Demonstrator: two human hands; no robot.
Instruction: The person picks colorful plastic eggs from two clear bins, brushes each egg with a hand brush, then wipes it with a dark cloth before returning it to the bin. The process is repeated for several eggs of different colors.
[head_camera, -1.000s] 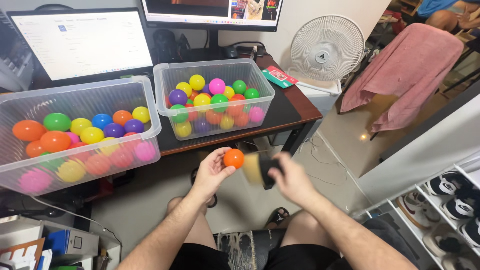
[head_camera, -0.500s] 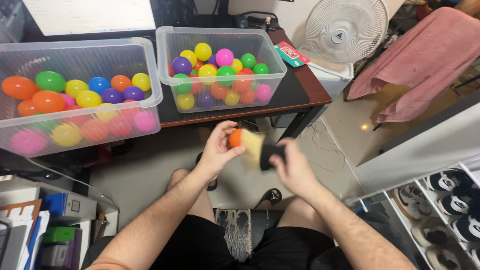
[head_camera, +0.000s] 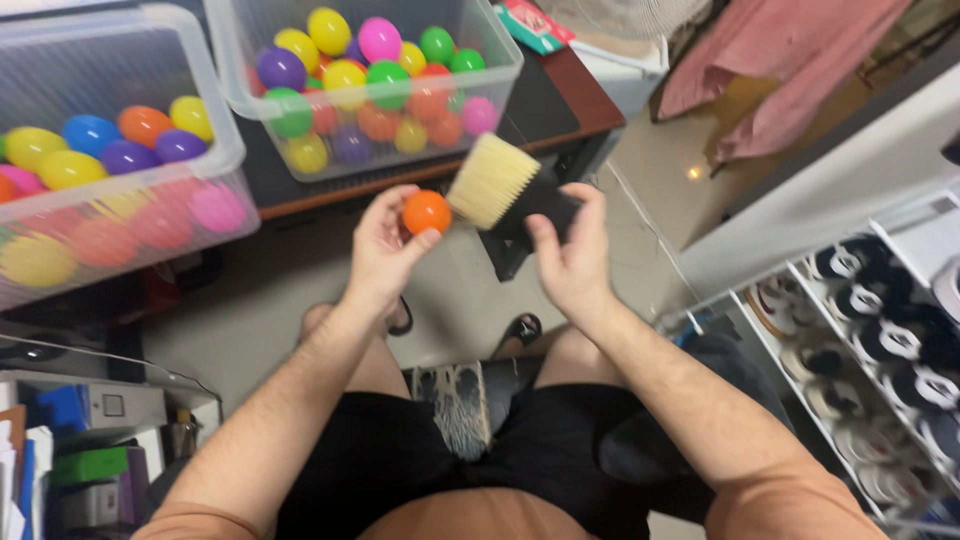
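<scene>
My left hand (head_camera: 385, 250): fingers pinch a smooth orange ball (head_camera: 426, 212) above my lap. My right hand (head_camera: 570, 255): fingers grip a black-handled brush (head_camera: 505, 190), pale bristles beside the ball. Bench (head_camera: 570, 95) beyond: two clear plastic bins (head_camera: 235, 150) of glossy coloured balls (head_camera: 345, 75). Shoe rack (head_camera: 880, 330) right.

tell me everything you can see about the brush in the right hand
The brush has a short black handle and a wide, dense block of pale cream bristles with a flat-cut end. It looks like plastic with soft fibre bristles. The right hand grips the handle, thumb in front, fingers wrapped behind. It is tilted, bristles pointing up and left toward the orange ball held in the left hand. The bristle edge sits right beside the ball; whether they touch is unclear. It is held above the person's lap.
</scene>
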